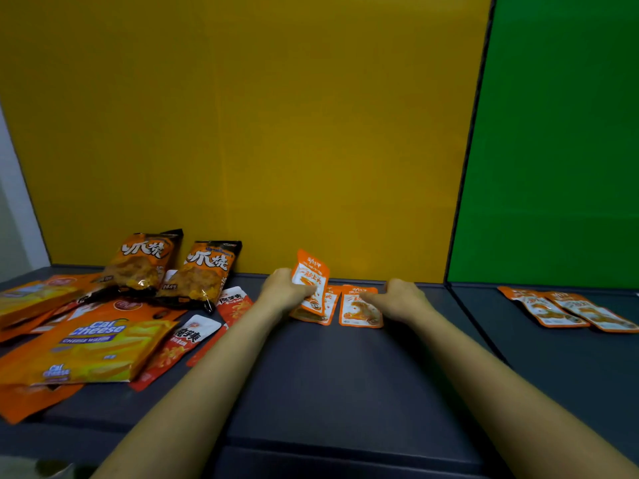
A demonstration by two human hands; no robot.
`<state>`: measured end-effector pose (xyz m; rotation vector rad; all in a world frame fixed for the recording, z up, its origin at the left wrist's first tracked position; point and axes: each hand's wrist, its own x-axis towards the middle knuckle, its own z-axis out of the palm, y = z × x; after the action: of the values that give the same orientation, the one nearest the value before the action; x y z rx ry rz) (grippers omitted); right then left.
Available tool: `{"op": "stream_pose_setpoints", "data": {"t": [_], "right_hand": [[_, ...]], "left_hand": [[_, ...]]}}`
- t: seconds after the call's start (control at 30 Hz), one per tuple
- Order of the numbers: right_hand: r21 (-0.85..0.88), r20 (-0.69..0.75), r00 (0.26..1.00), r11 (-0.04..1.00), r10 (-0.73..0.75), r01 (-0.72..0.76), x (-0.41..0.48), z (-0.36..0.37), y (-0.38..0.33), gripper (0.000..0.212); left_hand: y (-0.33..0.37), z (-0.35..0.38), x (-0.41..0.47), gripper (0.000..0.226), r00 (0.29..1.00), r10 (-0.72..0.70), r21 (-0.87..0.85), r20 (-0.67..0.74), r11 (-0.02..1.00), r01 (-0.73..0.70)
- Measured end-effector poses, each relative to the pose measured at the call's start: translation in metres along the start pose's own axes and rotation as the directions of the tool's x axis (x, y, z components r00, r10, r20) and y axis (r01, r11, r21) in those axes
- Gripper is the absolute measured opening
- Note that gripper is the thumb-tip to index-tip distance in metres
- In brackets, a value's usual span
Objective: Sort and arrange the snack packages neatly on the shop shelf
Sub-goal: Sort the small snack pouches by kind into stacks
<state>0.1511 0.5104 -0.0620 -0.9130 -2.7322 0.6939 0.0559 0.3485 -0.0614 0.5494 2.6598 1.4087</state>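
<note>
dark shelf (345,392) open between the forearms, out from the yellow back panel (259,133); snack heap (96,340) at the panel's left end. left hand (287,292) pinches orange sachet (309,280) at the panel's foot, long axis near upright. right hand (401,299), fingers stretched, presses flat sachet (359,311), top toward the panel.

**Bare Arms, Bare Hands**

Two arms in shot, and it's skin all the way. The left forearm (207,368) is bare right along its visible length to the wrist, the right forearm (484,375) just the same. Both look long and slim, stretched broad at the near end by the wide lens. The left hand (283,289) is bare, the right hand (404,299) too. Nails are too small and blurred to read.
</note>
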Motion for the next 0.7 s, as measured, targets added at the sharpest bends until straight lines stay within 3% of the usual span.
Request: {"op": "stream_pose_setpoints", "data": {"t": [0.1,0.23,0.37,0.53,0.6,0.7], "right_hand": [[-0.020,-0.031,0.999,0.999,0.036,-0.036,0.009,0.012,-0.004,0.059],[-0.089,-0.065,0.996,0.994,0.057,-0.062,0.010,0.020,-0.006,0.094],[-0.110,-0.030,0.997,0.991,0.069,-0.071,0.014,0.025,-0.006,0.091],[-0.011,0.009,0.996,0.996,0.084,-0.084,0.019,0.023,-0.006,0.079],[0.038,0.006,0.996,0.995,0.089,-0.089,0.019,0.024,-0.005,0.081],[0.105,-0.032,0.998,0.993,0.049,-0.045,0.015,0.025,-0.002,0.076]], "left_hand": [[-0.007,0.016,0.013,0.032,1.000,-0.030,0.132,0.001,0.991,0.030],[-0.007,0.021,0.018,0.052,0.995,-0.097,0.314,-0.038,0.944,0.105],[0.004,0.020,0.022,0.075,0.981,-0.192,0.337,0.035,0.926,0.170],[0.016,0.021,0.026,0.092,0.957,-0.265,0.289,0.120,0.931,0.221],[0.018,0.023,0.027,0.087,0.952,-0.267,0.233,0.153,0.945,0.227],[0.014,0.030,0.025,0.057,0.960,-0.218,0.111,0.177,0.973,0.201]]}}
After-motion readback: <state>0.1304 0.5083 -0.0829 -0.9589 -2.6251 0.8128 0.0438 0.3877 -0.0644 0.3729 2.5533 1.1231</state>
